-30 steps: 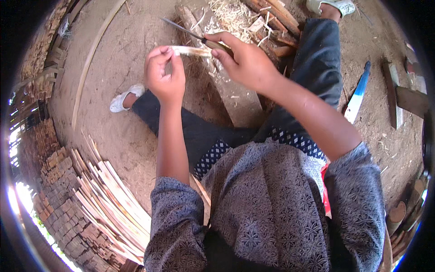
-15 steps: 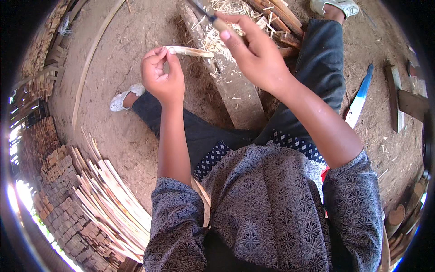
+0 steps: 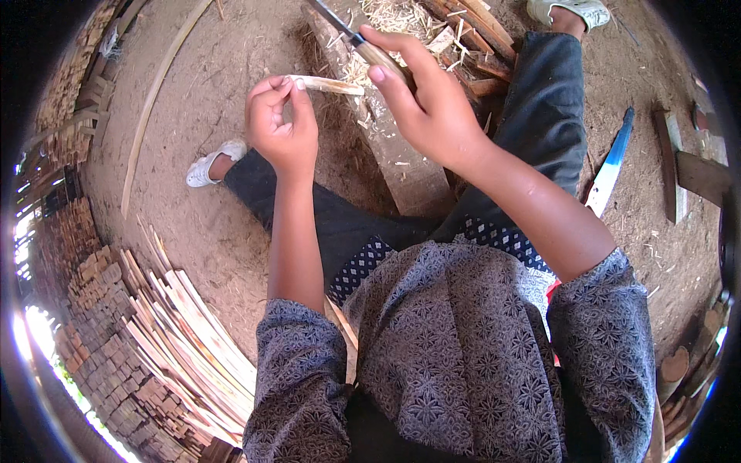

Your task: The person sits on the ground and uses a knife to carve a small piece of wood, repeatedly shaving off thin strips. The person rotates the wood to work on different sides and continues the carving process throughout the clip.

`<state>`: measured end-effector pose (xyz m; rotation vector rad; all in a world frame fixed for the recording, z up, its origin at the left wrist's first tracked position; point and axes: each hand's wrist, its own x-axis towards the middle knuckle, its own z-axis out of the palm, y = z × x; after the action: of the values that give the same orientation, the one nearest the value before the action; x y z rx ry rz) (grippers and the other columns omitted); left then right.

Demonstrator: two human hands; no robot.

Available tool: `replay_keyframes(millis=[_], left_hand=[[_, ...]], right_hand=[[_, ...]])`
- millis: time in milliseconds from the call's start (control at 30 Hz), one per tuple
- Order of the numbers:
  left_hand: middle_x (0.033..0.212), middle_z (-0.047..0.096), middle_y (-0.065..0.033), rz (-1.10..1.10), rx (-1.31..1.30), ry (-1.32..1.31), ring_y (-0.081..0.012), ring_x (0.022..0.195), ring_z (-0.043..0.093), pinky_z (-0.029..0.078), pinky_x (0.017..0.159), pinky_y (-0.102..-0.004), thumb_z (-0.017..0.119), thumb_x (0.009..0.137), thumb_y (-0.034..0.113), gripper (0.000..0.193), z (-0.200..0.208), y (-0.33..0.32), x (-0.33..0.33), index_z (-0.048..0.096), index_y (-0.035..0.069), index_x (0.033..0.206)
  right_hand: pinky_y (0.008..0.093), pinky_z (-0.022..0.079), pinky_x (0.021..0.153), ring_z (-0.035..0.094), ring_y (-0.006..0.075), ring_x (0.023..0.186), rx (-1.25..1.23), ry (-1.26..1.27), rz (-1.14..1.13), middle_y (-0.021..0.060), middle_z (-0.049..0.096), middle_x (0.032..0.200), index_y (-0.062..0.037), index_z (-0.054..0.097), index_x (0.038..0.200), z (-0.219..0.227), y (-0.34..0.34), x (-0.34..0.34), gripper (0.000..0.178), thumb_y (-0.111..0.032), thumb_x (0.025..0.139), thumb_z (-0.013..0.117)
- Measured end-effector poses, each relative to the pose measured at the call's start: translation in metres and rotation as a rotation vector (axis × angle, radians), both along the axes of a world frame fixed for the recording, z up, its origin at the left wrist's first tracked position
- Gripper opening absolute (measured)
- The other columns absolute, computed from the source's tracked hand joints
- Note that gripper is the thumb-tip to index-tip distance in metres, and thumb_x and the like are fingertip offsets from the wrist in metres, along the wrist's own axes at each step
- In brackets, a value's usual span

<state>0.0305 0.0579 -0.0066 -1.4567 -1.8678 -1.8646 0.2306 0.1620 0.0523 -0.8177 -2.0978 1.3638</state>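
Between thumb and fingers, my left hand (image 3: 282, 119) pinches one end of a short pale wood strip (image 3: 330, 85). The strip points right, its far end above the edge of a wooden plank (image 3: 413, 177) that lies between my legs. My right hand (image 3: 434, 100) is wrapped round the light wooden handle of a knife (image 3: 378, 55). Its dark blade slants up and left toward the top edge of the view, apart from the strip. Pale shavings (image 3: 394, 17) are heaped on the far part of the plank.
Long split wood strips (image 3: 193, 332) lie at lower left, beside stacked short blocks (image 3: 108, 370). Brown wood pieces (image 3: 475, 31) rest beyond my right hand. A saw-like blade with a blue end (image 3: 611, 166) lies on the dirt floor at right, near wooden boards (image 3: 675, 166).
My right hand has moved slightly down with the knife, and more of the blade shows. My left hand has shifted a little to the right, still pinching the strip.
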Motion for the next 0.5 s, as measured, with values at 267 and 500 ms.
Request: replay_keyframes(millis=[267, 500], left_hand=[[0.117, 0.064, -0.0179, -0.015, 0.005, 0.017, -0.0230, 0.102, 0.070, 0.064, 0.087, -0.0340, 0.070, 0.090, -0.015, 0.015, -0.006, -0.004, 0.002, 0.063, -0.008, 0.101], [0.121, 0.062, -0.0184, -0.048, -0.065, 0.075, -0.0224, 0.108, 0.068, 0.061, 0.094, -0.0338, 0.068, 0.093, -0.015, 0.018, 0.000, 0.006, 0.004, 0.058, -0.006, 0.105]], right_hand=[[0.0469, 0.058, 0.070, 0.073, 0.0385, 0.074, 0.115, -0.145, 0.081, 0.0186, 0.073, 0.081, -0.0195, 0.059, 0.142, -0.041, 0.020, -0.006, 0.039, -0.030, 0.104, 0.063], [0.0504, 0.061, 0.080, 0.076, 0.0388, 0.089, 0.090, -0.485, 0.208, 0.0190, 0.076, 0.090, -0.0215, 0.062, 0.141, -0.157, 0.040, 0.027, 0.039, -0.040, 0.108, 0.054]])
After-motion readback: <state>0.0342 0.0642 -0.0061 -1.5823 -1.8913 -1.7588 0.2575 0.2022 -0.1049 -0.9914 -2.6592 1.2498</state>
